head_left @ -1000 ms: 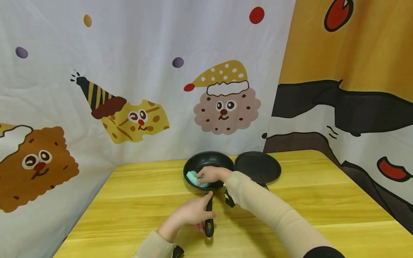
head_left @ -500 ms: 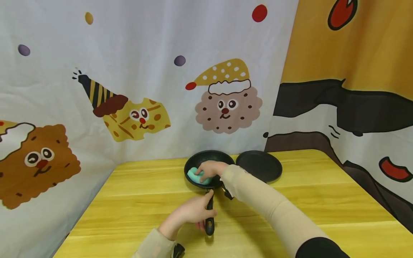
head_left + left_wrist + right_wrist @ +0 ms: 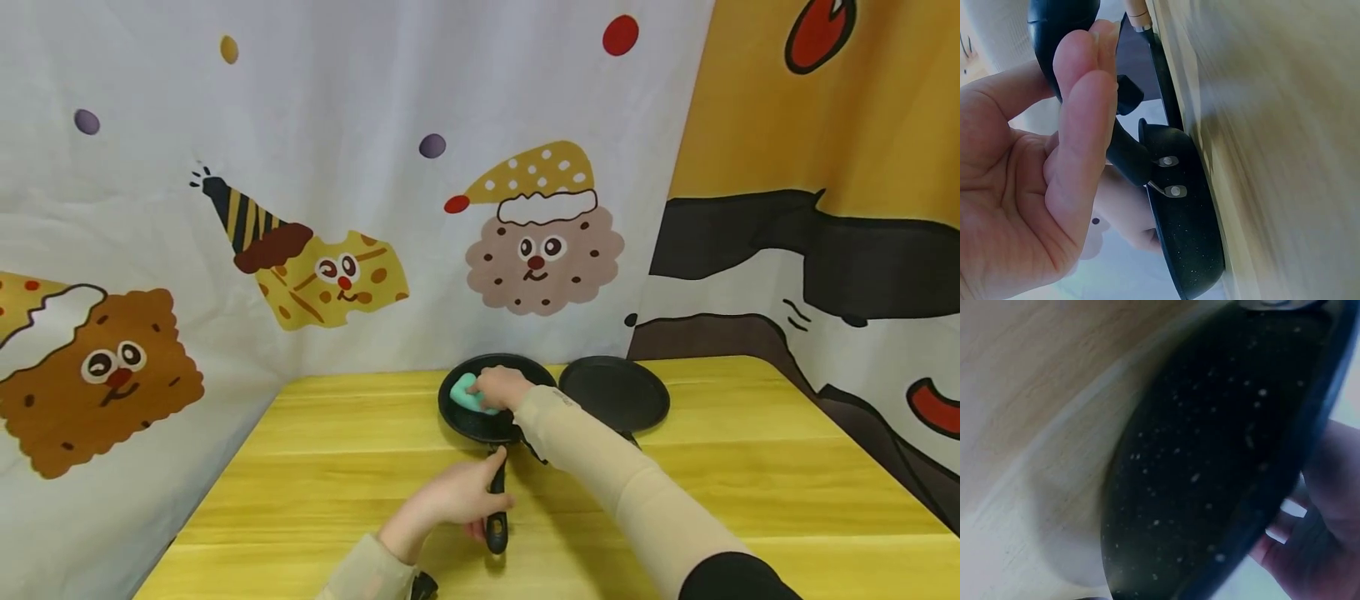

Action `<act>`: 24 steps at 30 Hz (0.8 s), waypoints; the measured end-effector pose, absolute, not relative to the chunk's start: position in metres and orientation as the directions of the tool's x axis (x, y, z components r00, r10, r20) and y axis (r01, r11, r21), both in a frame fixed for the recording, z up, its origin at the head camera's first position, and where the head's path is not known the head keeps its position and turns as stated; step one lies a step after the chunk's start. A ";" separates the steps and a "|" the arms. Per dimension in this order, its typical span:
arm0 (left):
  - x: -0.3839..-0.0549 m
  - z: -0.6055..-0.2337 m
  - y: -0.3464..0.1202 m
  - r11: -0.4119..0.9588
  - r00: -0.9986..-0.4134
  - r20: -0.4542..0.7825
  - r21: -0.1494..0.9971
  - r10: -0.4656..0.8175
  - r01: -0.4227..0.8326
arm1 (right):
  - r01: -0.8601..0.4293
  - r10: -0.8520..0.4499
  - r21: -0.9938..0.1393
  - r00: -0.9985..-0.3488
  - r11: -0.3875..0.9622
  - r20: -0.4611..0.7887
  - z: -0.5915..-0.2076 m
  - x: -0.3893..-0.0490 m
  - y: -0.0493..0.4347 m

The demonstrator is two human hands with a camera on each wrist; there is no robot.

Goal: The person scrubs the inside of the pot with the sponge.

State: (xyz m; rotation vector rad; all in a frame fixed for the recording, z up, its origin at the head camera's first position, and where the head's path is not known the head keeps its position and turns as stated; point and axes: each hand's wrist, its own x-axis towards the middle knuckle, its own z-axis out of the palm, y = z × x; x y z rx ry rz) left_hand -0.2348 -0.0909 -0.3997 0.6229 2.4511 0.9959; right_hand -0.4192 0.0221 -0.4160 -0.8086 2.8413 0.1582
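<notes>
A black frying pan (image 3: 472,427) lies on the table, its handle (image 3: 497,533) pointing toward me. My left hand (image 3: 461,492) holds that handle, thumb along the top. In the left wrist view the fingers (image 3: 1085,131) of this hand curl around the handle, and the pan's riveted side (image 3: 1191,231) shows beyond. Inside the pan my right hand (image 3: 502,387) grips a soft teal sponge (image 3: 467,394) against the left part of the inner surface. From the right wrist, the speckled outer wall of the pan (image 3: 1191,475) hides the sponge and part of the right hand (image 3: 1325,544).
Right beside the frying pan sits a flat black round pan (image 3: 615,392), its handle mostly behind my right sleeve (image 3: 615,475). A wooden handle end (image 3: 1138,12) appears in the left wrist view. A printed curtain (image 3: 360,150) hangs behind the wood-grain table (image 3: 337,450).
My right hand has slid the sponge around inside the pan, now farther from me. The left hand keeps its hold on the handle. The head view has shifted slightly.
</notes>
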 end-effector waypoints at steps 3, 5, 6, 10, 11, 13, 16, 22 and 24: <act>-0.234 -0.401 -0.089 0.644 -0.815 -0.221 0.731 0.536 0.226 | -0.519 -0.497 0.123 -0.851 0.846 -0.170 -0.418 -0.421 0.025; -0.234 -0.401 -0.087 0.646 -0.817 -0.226 0.732 0.531 0.217 | -0.503 -0.484 0.176 -0.864 0.846 -0.143 -0.419 -0.422 0.027; -0.234 -0.401 -0.087 0.646 -0.818 -0.227 0.733 0.529 0.214 | -0.494 -0.477 0.202 -0.869 0.846 -0.131 -0.420 -0.423 0.027; -0.233 -0.401 -0.085 0.648 -0.823 -0.228 0.734 0.520 0.206 | -0.465 -0.460 0.309 -0.883 0.829 -0.094 -0.422 -0.426 0.031; -0.233 -0.401 -0.084 0.653 -0.825 -0.226 0.727 0.518 0.210 | -0.459 -0.458 0.329 -0.885 0.825 -0.088 -0.423 -0.427 0.033; -0.233 -0.401 -0.084 0.664 -0.831 -0.219 0.714 0.512 0.221 | -0.447 -0.452 0.364 -0.889 0.817 -0.074 -0.425 -0.430 0.035; -0.234 -0.402 -0.083 0.685 -0.840 -0.205 0.687 0.502 0.242 | -0.424 -0.437 0.398 -0.897 0.814 -0.061 -0.426 -0.432 0.039; -0.233 -0.403 -0.083 0.706 -0.860 -0.173 0.659 0.479 0.261 | -0.398 -0.412 0.458 -0.908 0.795 -0.075 -0.427 -0.434 0.047; -0.231 -0.402 -0.083 0.708 -0.865 -0.170 0.658 0.473 0.258 | -0.398 -0.406 0.475 -0.909 0.785 -0.090 -0.425 -0.432 0.051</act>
